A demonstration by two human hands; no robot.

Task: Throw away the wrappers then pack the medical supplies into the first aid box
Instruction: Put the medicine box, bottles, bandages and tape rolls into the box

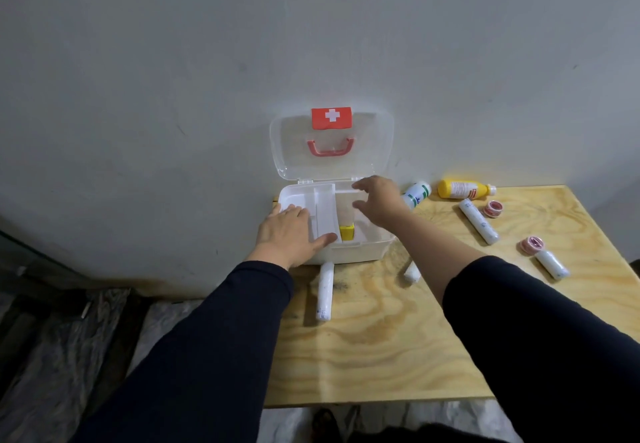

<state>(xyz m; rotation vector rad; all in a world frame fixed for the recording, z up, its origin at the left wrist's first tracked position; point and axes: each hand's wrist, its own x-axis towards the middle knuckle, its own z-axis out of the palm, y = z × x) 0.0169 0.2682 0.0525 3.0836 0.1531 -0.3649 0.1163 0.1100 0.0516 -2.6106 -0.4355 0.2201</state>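
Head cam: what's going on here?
A person is packing a first aid box standing open against the wall. The left hand rests flat on the white tray inside; the right hand hovers open over the box, holding nothing. A yellow item is already inside. Bandage rolls, tape rolls and two bottles lie on the table.

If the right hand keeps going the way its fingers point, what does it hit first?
Probably the white divider tray inside the first aid box; the right hand points left across the open box, though its height is unclear.
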